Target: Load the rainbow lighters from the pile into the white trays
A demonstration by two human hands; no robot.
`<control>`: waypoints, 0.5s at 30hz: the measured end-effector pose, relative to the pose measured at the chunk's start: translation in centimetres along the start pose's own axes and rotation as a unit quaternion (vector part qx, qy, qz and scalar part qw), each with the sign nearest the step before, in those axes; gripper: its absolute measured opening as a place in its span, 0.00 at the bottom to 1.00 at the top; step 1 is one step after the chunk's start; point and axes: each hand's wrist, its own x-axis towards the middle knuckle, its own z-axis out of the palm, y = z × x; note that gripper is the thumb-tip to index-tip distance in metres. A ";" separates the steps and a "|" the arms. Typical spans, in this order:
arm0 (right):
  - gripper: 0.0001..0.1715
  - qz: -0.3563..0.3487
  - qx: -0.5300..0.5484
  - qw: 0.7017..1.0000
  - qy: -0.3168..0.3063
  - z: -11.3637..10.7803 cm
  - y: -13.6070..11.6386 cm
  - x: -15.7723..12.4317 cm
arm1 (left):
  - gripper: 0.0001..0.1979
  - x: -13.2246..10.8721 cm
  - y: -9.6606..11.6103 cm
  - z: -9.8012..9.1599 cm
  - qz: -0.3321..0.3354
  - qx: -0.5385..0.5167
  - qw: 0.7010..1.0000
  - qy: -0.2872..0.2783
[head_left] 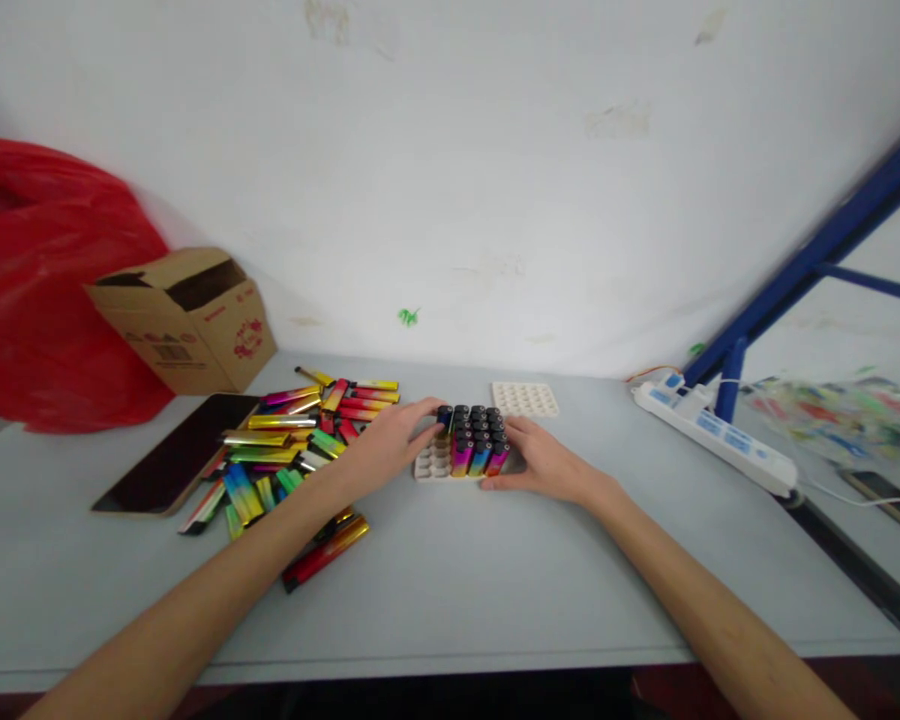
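Observation:
In the head view, a white tray with round holes (433, 462) lies on the table between my hands. Several upright lighters (480, 440) with black tops and pink, blue and red metallic bodies stand in its middle and right columns. The front holes at the left end are bare. My left hand (394, 440) is closed, thumb and fingers pinching a black-topped lighter (444, 416) at the tray's back left; its lower part is hidden. My right hand (544, 462) grips the tray's right end, its thumb along the front corner and its fingers against the lighters.
Loose lighters (285, 422) are heaped at left beside a dark tablet-like slab (176, 455). Behind stand a cardboard box (202, 330) and a red plastic bag (52, 290). A second white holed tray (525, 399) lies near the wall. At right are a power strip (720, 440) and blue frame (780, 290).

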 end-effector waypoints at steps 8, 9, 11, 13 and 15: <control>0.31 0.006 0.005 1.000 -0.001 -0.1 -0.3 0.0 | 0.22 -1.1 -3.2 -5.9 0.008 0.142 0.985 -0.100; 0.31 0.006 0.005 1.000 -0.001 -0.1 -0.3 -0.1 | 0.22 -1.4 -3.5 -6.6 0.006 0.161 0.980 -0.120; 0.31 0.007 0.005 1.000 -0.001 -0.1 -0.2 -0.1 | 0.21 -2.0 -3.9 -7.3 0.002 0.186 0.970 -0.156; 0.32 0.007 0.005 1.000 -0.002 -0.1 -0.2 -0.1 | 0.17 -2.3 -4.1 -7.4 0.004 0.186 0.967 -0.172; 0.33 0.008 0.004 1.000 -0.002 -0.2 -0.2 -0.1 | 0.12 -2.3 -4.5 -6.9 0.015 0.171 0.970 -0.172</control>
